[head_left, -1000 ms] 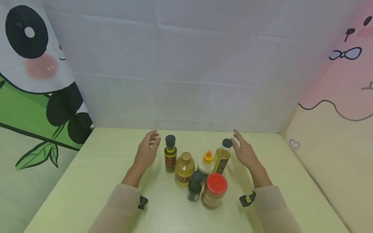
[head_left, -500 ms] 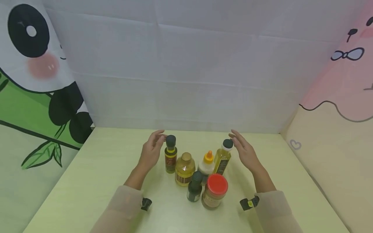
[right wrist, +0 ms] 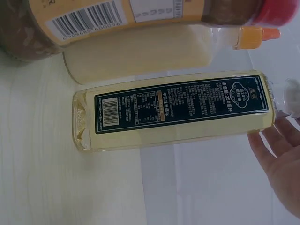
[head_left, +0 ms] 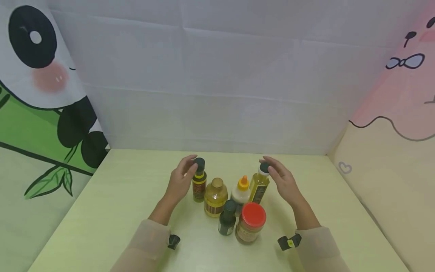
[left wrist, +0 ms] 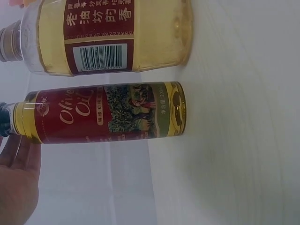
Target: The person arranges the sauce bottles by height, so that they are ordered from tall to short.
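Note:
In the head view my left hand (head_left: 180, 180) is at the cap of an olive oil bottle (head_left: 199, 185), thumb at its near side and fingers curving behind it. The left wrist view shows fingers at the neck of this bottle (left wrist: 103, 112) with its red label. My right hand (head_left: 283, 181) has its fingers round the dark cap of a squarish bottle of yellow oil (head_left: 259, 187), thumb along the right side. In the right wrist view that bottle (right wrist: 183, 110) stands upright on the table, its dark label showing, fingers (right wrist: 272, 145) at its neck.
Between the two bottles stand a round gold-capped oil bottle (head_left: 215, 198), a squeeze bottle with an orange nozzle (head_left: 240, 192), a small dark bottle (head_left: 227, 219) and a red-lidded jar (head_left: 250, 223). The pale table (head_left: 102, 215) meets a white backdrop (head_left: 217, 94) behind.
Both hands have moved inward, the left to the olive oil bottle's cap and the right to the squarish bottle's cap, their fingers closing round them. The bottles have stayed in place.

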{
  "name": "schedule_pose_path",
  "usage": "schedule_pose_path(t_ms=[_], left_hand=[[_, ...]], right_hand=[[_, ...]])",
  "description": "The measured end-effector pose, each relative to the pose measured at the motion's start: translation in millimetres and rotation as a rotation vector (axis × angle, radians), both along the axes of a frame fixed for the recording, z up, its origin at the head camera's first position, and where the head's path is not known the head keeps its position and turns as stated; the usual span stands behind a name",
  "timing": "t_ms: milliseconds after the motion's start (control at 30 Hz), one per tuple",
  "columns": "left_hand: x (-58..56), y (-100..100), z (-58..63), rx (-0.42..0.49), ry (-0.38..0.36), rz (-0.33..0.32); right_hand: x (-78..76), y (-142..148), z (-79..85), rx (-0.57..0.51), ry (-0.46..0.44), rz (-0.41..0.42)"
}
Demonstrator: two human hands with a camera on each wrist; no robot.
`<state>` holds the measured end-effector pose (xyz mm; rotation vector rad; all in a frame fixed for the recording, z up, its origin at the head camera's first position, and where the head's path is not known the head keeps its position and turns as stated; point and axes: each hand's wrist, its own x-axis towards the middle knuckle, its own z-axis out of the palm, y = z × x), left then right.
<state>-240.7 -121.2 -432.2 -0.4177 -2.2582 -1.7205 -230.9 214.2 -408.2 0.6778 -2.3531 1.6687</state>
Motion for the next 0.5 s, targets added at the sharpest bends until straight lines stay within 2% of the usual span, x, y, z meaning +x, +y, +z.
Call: schedule_pose_path(t_ms=[100, 267, 500], left_hand=[[1.5, 2, 0.5, -0.001, -0.006, 0.000], [2.0, 4, 2.4, -0.010, 0.025, 0.008], [-1.3, 4, -2.8, 0.001, 0.063, -0.017]], right_hand=[[0.0, -3, -2.7, -0.030, -0.003, 0.020], [-1.4, -5, -6.2, -0.069, -0.005, 0.038], [-2.9, -6, -12.5, -0.086, -0.011, 0.028]])
